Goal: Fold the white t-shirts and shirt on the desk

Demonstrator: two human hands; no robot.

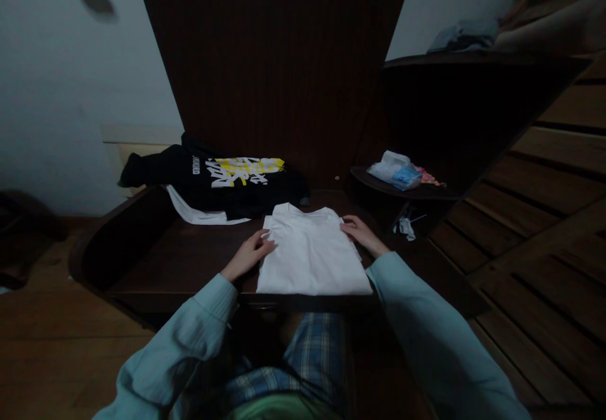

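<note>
A folded white T-shirt [312,252] lies on a dark wooden table [180,259] right in front of me. My left hand [249,256] rests at the shirt's left edge, fingers curled against the cloth. On the upper right edge my right hand [360,234] lies with its fingers stretched over the fabric. Both arms wear light blue sleeves.
A black shirt with white and yellow print [222,177] lies crumpled at the table's back, over another white garment [199,215]. A small round shelf [402,189] at the right holds plastic packets [395,168]. Wooden steps [544,205] rise on the right. A dark wooden panel stands behind.
</note>
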